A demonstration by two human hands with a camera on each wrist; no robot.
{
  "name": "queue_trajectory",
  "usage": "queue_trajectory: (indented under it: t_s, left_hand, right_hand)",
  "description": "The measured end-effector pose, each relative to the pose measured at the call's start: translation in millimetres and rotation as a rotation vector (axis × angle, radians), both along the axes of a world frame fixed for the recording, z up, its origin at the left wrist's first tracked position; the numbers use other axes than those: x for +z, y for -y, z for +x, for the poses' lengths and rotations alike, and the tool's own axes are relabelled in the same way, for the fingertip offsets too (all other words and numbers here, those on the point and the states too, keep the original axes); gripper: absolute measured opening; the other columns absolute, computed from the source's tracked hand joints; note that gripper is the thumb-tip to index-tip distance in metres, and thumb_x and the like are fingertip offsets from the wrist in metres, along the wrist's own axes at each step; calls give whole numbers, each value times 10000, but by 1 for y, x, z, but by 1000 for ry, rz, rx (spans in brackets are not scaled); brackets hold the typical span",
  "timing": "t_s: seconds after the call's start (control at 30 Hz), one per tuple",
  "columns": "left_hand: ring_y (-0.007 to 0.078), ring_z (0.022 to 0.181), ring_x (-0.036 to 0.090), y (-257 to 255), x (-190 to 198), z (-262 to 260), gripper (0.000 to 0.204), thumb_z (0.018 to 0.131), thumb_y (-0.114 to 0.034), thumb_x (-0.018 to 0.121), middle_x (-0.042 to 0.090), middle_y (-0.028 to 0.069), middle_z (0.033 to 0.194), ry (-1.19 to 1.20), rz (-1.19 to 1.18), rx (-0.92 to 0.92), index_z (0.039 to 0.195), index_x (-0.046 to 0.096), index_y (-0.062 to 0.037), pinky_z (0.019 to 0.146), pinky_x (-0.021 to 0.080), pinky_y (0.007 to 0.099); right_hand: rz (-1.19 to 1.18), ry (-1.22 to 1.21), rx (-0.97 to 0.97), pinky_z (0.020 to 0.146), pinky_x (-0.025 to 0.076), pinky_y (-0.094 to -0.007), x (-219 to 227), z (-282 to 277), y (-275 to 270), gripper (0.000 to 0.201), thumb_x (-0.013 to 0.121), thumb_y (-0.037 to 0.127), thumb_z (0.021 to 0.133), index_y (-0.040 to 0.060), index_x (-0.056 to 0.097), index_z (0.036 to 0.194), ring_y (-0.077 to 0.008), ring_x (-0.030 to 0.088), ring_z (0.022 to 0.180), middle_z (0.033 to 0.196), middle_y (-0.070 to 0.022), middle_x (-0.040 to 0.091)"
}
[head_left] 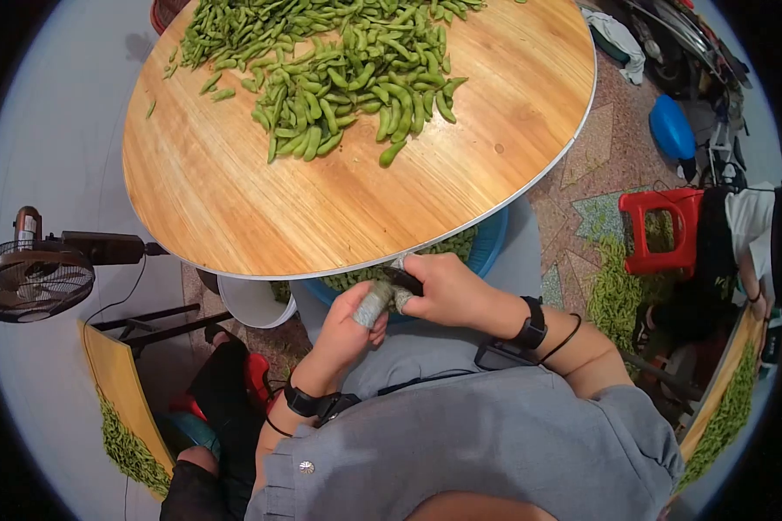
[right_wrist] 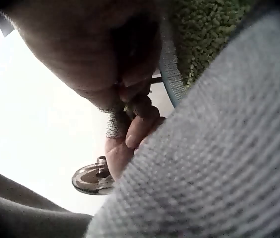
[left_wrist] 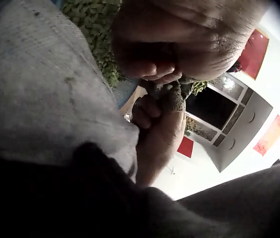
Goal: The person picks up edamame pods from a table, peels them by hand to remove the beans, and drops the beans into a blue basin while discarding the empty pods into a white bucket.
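Both hands meet just below the near edge of the round wooden table [head_left: 495, 148], over a blue basin [head_left: 493, 239] of shelled green beans [head_left: 465, 245]. My left hand [head_left: 343, 326], its thumb wrapped in grey tape [head_left: 372, 306], pinches a green soybean pod. A small green bit of the pod [right_wrist: 126, 106] shows between the fingertips in the right wrist view; fingers hide most of it. My right hand [head_left: 456, 291] pinches at the same spot, with tape on its thumb and index finger. A dark shape lies between those two fingers.
A large heap of green soybean pods [head_left: 347, 82] covers the far part of the table. A white bucket [head_left: 252, 304] stands left of the basin, a fan [head_left: 39, 273] further left. At right are a red stool [head_left: 660, 230], pods on the floor [head_left: 615, 286] and another person's arm [head_left: 750, 273].
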State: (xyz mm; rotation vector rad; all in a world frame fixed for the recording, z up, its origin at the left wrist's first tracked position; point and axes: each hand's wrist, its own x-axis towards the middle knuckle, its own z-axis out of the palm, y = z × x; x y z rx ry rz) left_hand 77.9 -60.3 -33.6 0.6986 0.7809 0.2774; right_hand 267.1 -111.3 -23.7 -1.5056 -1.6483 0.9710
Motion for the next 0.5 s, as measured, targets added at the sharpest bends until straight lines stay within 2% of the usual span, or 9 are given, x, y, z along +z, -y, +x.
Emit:
queue_trajectory:
  t_s: [0.07, 0.1, 0.17, 0.2, 0.27, 0.3, 0.4, 0.43, 0.5]
  left_hand:
    - [98, 488, 402, 1, 1, 1, 134, 954, -191, 495, 435, 7, 592, -19, 236, -100, 937, 511, -59, 470, 365, 251]
    - [98, 488, 402, 3, 1, 1, 134, 954, -191, 495, 435, 7, 592, -23, 229, -100, 937, 511, -59, 470, 365, 251]
    - [98, 513, 472, 3, 0, 1, 114, 935, -155, 529, 512, 21, 641, 90, -8, 129, 927, 538, -42, 480, 417, 246]
    - [98, 513, 472, 5, 0, 4, 114, 935, -155, 529, 512, 21, 641, 86, -13, 135, 927, 538, -42, 480, 417, 246]
    - [103, 524, 504, 10, -3, 9, 149, 936, -176, 533, 566, 41, 696, -150, 132, 255, 901, 557, -33, 504, 459, 247]
    - [120, 571, 555, 9, -8, 6, 161, 937, -169, 533, 614, 71, 766, -177, 151, 267, 927, 581, -16, 537, 493, 251]
    - [138, 692, 606, 11, -9, 1, 175, 942, -157, 523, 642, 81, 855, -59, 33, 257, 994, 594, -6, 588, 508, 263]
    - [138, 692, 606, 12, -10, 0, 175, 942, -157, 523, 642, 81, 855, -58, 31, 259, 994, 594, -6, 588, 508, 263]
    - [158, 831, 619, 14, -12, 0, 205, 948, -144, 507, 645, 83, 969, 5, 111, 322, 1075, 579, -1, 685, 517, 284]
  right_hand:
    - [-7, 16, -4, 666, 488, -429, -2, -1, 2, 253, 644, 148, 701, -29, 547, 854, -392, 598, 757, 774, -219, 595]
    - [-7, -28, -51, 665, 488, -432, -2, -3, 3, 253, 638, 139, 703, -28, 537, 865, -396, 595, 758, 779, -218, 590]
    - [-13, -78, -92, 665, 488, -434, -3, -6, 6, 254, 633, 130, 705, -28, 528, 875, -399, 592, 759, 784, -218, 585]
    - [28, -65, -105, 662, 486, -435, -4, -6, 7, 244, 628, 122, 713, -22, 519, 877, -401, 587, 755, 786, -215, 577]
    - [64, -56, -112, 658, 485, -436, -6, -8, 10, 235, 624, 114, 721, -17, 510, 879, -403, 582, 752, 788, -212, 570]
    - [93, -21, -82, 655, 483, -437, -7, -8, 11, 229, 626, 110, 726, -11, 505, 878, -400, 580, 756, 795, -209, 565]
    - [136, 40, -17, 650, 480, -437, -9, -12, 12, 222, 631, 106, 732, -5, 498, 871, -393, 576, 765, 806, -204, 560]
    - [151, 63, 11, 648, 479, -436, -9, -13, 13, 221, 635, 105, 734, -4, 496, 866, -389, 575, 771, 811, -201, 560]
    - [142, 69, 36, 650, 488, -420, -7, -13, 13, 228, 645, 109, 737, 3, 523, 898, -379, 585, 769, 831, -189, 569]
